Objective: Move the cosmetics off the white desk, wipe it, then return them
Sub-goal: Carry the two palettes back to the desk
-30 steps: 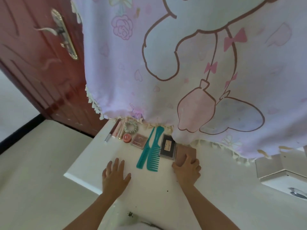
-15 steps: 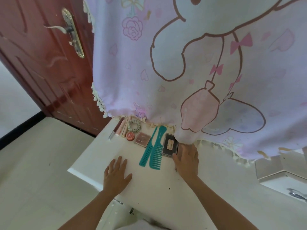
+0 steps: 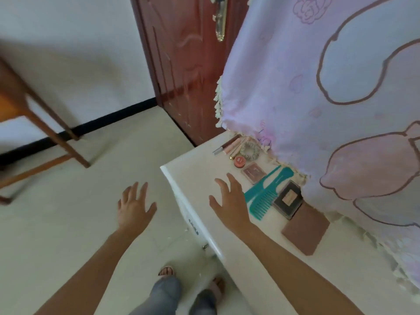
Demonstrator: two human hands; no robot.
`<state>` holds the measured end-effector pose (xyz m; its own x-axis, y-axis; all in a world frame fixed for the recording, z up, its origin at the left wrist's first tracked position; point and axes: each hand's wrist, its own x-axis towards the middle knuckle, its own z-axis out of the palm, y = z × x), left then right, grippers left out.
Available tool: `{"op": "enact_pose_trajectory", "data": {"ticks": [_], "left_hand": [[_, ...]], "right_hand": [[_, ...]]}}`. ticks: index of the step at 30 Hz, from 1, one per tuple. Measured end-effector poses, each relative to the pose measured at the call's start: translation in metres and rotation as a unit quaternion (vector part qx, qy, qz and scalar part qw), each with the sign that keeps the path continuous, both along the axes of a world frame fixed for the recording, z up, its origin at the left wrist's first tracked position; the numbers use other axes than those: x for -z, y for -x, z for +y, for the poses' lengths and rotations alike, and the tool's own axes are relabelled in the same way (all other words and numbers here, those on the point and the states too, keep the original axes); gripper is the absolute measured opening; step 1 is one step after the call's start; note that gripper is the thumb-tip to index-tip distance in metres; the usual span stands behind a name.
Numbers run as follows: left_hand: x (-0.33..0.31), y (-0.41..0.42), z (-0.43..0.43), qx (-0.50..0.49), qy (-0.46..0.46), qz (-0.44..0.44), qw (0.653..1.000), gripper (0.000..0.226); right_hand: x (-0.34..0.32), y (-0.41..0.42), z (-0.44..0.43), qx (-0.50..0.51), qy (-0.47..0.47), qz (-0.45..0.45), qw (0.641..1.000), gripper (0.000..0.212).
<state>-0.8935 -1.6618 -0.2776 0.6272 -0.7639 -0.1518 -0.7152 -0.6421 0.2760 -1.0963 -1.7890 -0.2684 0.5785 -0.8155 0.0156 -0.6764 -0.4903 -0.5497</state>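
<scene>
**A:** what are the hands doing rn?

**B:** both are hanging palm-down, fingers spread, gripping nothing. The left hand (image 3: 136, 206) is floating over the floor, off the white desk (image 3: 195, 178) edge. The right hand (image 3: 229, 201) is sitting low over the desk just beside the teal combs (image 3: 266, 193). Can't tell if it's touching.

**A:** and the cosmetics (image 3: 253, 172)?

**B:** lying in a row on the desk along the pink cloth (image 3: 284, 87): lip tubes (image 3: 230, 146), round pot (image 3: 239, 161), black palette (image 3: 288, 198).
</scene>
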Motion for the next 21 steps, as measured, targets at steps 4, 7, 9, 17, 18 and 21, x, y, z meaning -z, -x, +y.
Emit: {"op": "enact_pose_trajectory", "data": {"ticks": [4,7,9,17,18,21], "left_hand": [[-0.010,-0.034,0.063,-0.089,0.016,-0.010,0.996,0.063],[-0.021,-0.059,0.103,-0.154,0.053,-0.011,0.987,0.063],[-0.033,-0.074,0.129,-0.189,0.082,-0.018,0.978,0.063],[-0.100,-0.137,0.285,-0.274,0.191,-0.084,0.939,0.056],[-0.108,-0.144,0.307,-0.279,0.198,-0.096,0.935,0.055],[-0.134,-0.161,0.369,-0.291,0.223,-0.122,0.922,0.053]], "right_hand": [[-0.007,-0.048,0.025,-0.073,0.005,-0.003,0.997,0.049],[-0.026,-0.084,0.041,-0.103,0.026,-0.028,0.994,0.046],[-0.042,-0.110,0.055,-0.136,0.057,-0.040,0.988,0.044],[-0.098,-0.221,0.186,-0.263,0.141,-0.080,0.951,0.042],[-0.103,-0.232,0.208,-0.276,0.144,-0.081,0.947,0.041],[-0.120,-0.264,0.260,-0.314,0.171,-0.090,0.929,0.041]]}}
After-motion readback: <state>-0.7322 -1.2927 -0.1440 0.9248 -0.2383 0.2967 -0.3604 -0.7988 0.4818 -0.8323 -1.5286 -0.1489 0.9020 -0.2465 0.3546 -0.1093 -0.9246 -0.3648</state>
